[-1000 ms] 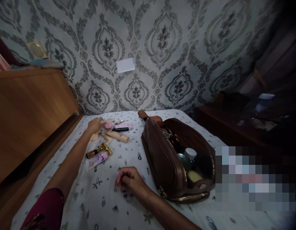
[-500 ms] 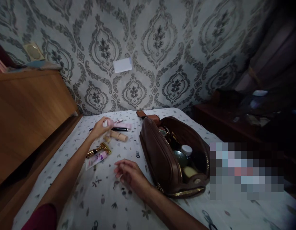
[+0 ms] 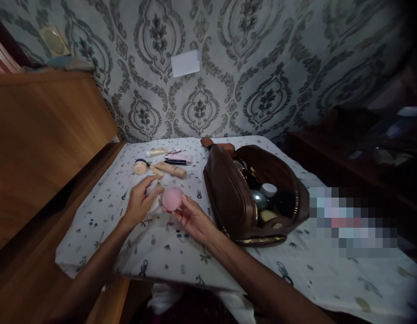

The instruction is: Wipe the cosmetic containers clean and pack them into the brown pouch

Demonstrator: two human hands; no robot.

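Note:
Both my hands are around a small pink-and-white container (image 3: 172, 199) with a rounded pink end, above the cloth. My left hand (image 3: 141, 202) grips its pale side, partly blurred. The fingers of my right hand (image 3: 195, 218) hold the pink end from the right and below. Just behind my hands lie a beige tube (image 3: 172, 170), a black pen-like stick (image 3: 177, 162), a pale pink tube (image 3: 186, 158) and a dark-lidded beige jar (image 3: 140, 167). A bit of gold (image 3: 160, 186) shows by my left fingertips; its lower part is hidden.
An open brown bag (image 3: 228, 198) with several containers inside stands right of my hands. The patterned cloth (image 3: 168, 261) has its front edge near me. A wooden cabinet (image 3: 53, 121) rises on the left, a patterned wall (image 3: 208, 90) behind. A pixelated patch covers the right side.
My left hand has drawn the pink-and-white container back toward me from among the cosmetics. My right hand has closed on it. The view has shifted, showing more of the cloth's front edge.

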